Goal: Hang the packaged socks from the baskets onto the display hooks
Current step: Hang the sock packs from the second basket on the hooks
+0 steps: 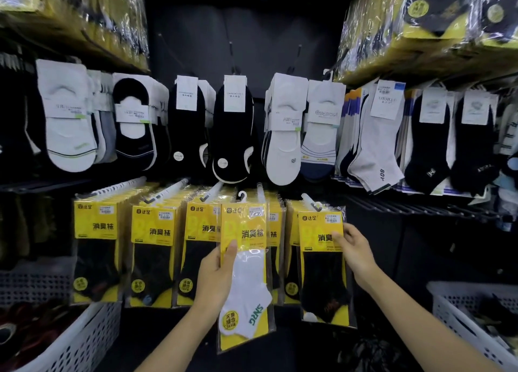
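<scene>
The held sock pack (246, 259) is at the centre, in front of the row of hanging packs (152, 254) on the display hooks (171, 188). The end pack (322, 259) hangs at its 3 o'clock. Carded socks (185, 125) hang above at 12 o'clock. The first basket (92, 332) stands at 8 o'clock and the second basket (459, 315) at 4 o'clock.

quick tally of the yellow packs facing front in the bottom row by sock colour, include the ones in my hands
black-sock packs: 5, one pinched by the right hand
white-sock pack: 1, held in the left hand
total: 6
</scene>
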`<state>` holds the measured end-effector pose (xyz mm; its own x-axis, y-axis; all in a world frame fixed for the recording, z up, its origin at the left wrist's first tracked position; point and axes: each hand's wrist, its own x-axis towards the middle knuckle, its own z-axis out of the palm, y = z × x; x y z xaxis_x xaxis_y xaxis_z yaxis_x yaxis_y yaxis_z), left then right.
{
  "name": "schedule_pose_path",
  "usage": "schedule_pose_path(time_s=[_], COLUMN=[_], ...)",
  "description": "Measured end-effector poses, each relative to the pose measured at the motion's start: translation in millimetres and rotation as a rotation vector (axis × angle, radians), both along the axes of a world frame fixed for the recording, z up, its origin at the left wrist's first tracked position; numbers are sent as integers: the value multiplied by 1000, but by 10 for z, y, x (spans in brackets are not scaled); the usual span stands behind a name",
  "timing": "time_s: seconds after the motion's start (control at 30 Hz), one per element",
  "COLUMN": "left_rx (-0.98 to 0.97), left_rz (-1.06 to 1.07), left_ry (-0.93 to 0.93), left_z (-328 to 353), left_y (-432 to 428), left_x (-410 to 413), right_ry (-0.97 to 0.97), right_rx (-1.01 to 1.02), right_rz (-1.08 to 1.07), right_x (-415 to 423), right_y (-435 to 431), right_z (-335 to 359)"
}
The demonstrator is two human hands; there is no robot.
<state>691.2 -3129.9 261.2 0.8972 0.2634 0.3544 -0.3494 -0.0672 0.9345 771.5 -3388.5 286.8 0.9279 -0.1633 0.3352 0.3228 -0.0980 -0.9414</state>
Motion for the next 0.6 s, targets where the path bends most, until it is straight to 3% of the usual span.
schedule_pose_path(time_s=[0.17,0.5,0.6], left_rx=[4,-3,-5], left_rz=[-4,-74,-96], left_ry=[-4,1,24], left_z=[-47,-110,-110], left_y=[18,-110,-183], left_x=[69,60,47], right_ry=[61,297,261], right_rx=[40,223,218], right_rz=[24,-377,-304], right_x=[174,248,94], right_y=[48,93,99], right_z=[-99,-486,-480])
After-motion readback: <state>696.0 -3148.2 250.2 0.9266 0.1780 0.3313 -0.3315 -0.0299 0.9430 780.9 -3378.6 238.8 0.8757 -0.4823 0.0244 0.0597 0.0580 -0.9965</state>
